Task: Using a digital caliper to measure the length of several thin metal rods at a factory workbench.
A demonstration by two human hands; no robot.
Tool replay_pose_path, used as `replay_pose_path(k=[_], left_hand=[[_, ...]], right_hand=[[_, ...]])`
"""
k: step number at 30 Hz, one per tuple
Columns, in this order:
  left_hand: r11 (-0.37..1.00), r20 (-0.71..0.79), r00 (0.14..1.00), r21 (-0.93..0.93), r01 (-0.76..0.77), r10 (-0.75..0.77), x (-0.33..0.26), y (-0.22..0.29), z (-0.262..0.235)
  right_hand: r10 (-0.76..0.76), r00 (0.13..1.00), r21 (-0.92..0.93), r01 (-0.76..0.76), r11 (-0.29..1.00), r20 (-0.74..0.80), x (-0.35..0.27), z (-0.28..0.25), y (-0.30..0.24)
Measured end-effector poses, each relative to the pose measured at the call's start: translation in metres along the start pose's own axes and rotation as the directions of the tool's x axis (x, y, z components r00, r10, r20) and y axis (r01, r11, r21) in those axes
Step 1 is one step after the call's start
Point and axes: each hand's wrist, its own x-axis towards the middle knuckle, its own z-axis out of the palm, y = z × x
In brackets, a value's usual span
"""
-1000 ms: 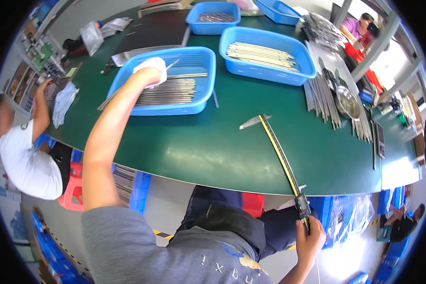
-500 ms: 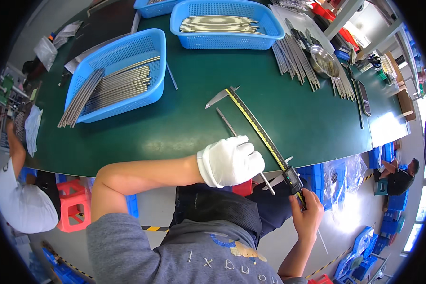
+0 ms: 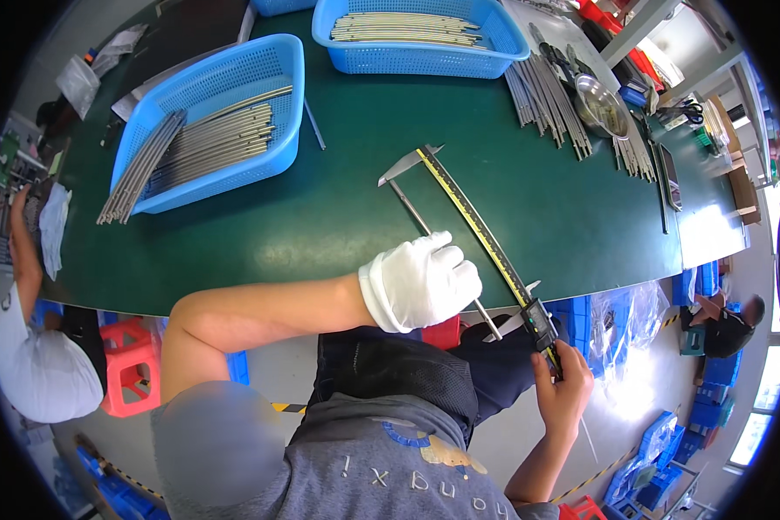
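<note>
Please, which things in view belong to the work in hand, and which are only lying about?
Seem to belong:
metal rod, in the gloved left hand
caliper, in the bare right hand
left blue basket, holding similar rods

Apparently just lying about:
scissors, far right
plastic bag, far left

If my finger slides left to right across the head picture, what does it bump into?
Pale blue cloth, blue basket of grey rods, white-gloved left hand, bare right hand, clear plastic, seated person in dark clothes.
</note>
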Motion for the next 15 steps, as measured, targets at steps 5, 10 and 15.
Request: replay_pose_path(k=[5,10,15], left_hand=[[0.999,0.025,1.000,-0.030,0.016,-0.015,-0.002,0.001,-0.001],[0.999,0.125,0.992,-0.048,0.027,-0.020,-0.001,0.001,-0.002],[0.996,0.161,0.987,-0.088,0.028,-0.013,0.006,-0.006,-0.011]], right_hand=[[-0.006,1.000,-0.004,0.006,1.000,-0.006,-0.002,-0.001,-0.001],[0.004,1.000,-0.001,-0.004,1.000,-0.008,-0.005,-0.002,-0.003],[0.011,0.999,0.048,-0.009,0.999,-0.030,-0.005,0.001,0.001]])
